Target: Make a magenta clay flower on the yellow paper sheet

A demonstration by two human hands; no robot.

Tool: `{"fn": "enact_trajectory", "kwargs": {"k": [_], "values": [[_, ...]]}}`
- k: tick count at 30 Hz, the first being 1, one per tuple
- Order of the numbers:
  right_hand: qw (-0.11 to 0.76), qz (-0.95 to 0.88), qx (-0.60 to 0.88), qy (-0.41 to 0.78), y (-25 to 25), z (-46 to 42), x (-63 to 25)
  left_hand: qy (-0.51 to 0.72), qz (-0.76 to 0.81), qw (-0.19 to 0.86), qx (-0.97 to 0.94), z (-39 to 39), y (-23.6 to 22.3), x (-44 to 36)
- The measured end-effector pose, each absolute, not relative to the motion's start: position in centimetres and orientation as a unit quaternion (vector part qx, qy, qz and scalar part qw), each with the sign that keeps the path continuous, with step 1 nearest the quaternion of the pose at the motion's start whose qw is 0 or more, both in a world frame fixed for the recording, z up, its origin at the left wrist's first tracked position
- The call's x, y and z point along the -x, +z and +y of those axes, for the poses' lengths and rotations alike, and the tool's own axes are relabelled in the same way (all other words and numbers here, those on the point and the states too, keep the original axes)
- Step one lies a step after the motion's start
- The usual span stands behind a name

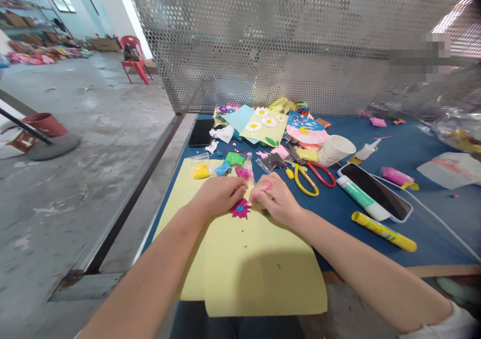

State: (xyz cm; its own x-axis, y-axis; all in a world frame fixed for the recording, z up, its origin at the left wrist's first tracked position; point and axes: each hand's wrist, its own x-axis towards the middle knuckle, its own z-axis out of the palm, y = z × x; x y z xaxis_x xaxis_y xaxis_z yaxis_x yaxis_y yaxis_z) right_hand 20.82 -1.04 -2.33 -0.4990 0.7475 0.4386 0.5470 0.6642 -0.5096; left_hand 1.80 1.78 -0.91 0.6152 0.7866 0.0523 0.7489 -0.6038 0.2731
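Observation:
A magenta clay flower (240,208) with a blue centre lies on the large pale yellow paper (263,264). My left hand (221,195) rests at the flower's upper left, its fingers curled together; whatever is between the fingertips is hidden. On the other side of the flower my right hand (278,201) is closed, with a thin pink piece (268,187) sticking out between its fingers. A small green and red bit (265,212) shows under that hand. Just beyond the hands are bags of yellow clay (201,171), blue clay (223,167), green clay (235,159) and magenta clay (242,173).
Yellow-handled scissors (306,181), red-handled scissors (322,175), a paper cup (335,149) and a phone (376,191) with a green-white tube (363,198) lie to the right. A yellow tube (384,231) is nearer. Daisy-decorated paper (265,126) and a black phone (201,132) lie behind, before a perforated metal panel (263,43).

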Motion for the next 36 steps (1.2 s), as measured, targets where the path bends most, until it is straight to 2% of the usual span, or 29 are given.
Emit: {"fn": "enact_trajectory", "kwargs": {"k": [9,16,24,30,36], "values": [[0.281,-0.882,0.351,0.146,-2.59,-1.0,-20.71,0.123,0.449,0.161,-0.87,2.15,-1.09,-1.35],[0.292,-0.875,0.357,0.147,-2.44,-1.02,-20.56,0.117,0.44,0.169,-0.874,2.07,-0.91,-1.29],[0.38,-0.836,0.36,0.164,-2.17,-1.32,-20.91,0.09,0.451,0.188,-0.868,2.09,-0.55,-1.36],[0.299,-0.863,0.374,0.161,-2.41,-0.89,-20.41,0.099,0.44,0.177,-0.875,2.09,-0.66,-1.4],[0.319,-0.853,0.374,0.176,-2.57,-0.77,-20.56,0.104,0.436,0.186,-0.875,2.11,-0.71,-1.3]]}}
